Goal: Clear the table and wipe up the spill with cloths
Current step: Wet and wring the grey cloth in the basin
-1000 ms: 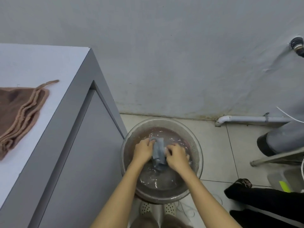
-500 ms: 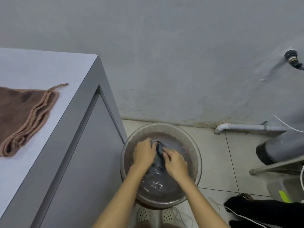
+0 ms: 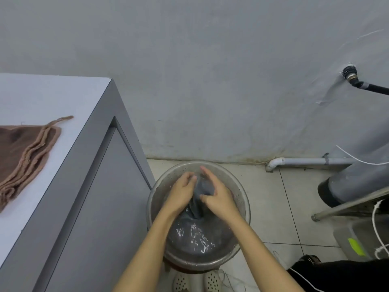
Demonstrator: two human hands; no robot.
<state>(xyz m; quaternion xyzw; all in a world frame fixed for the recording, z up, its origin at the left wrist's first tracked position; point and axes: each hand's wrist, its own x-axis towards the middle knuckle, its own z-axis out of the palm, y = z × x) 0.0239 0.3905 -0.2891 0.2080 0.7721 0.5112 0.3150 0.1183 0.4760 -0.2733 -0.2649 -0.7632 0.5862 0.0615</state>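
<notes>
A wet grey cloth (image 3: 203, 191) hangs bunched between both my hands over a metal basin (image 3: 242, 199) of water on the floor. My left hand (image 3: 182, 191) grips its left side. Pressed against the cloth's right side is my right hand (image 3: 219, 197), thumb hooked into the fabric and fingers stretched up. The cloth's lower end trails into the water. A folded brown cloth (image 3: 23, 157) lies on the white table (image 3: 63, 95) at the left, apart from my hands.
The basin stands on floor tiles between the grey table side (image 3: 101, 207) and a wall. A white pipe (image 3: 305, 161) runs along the wall base. A grey cylinder (image 3: 362, 169), a black hose (image 3: 366, 86) and a clear box (image 3: 353, 241) sit at right.
My hands have rubbed the grey cloth and lifted it higher out of the water. My right hand's fingers have spread upward. The view has tilted, so the table appears lower.
</notes>
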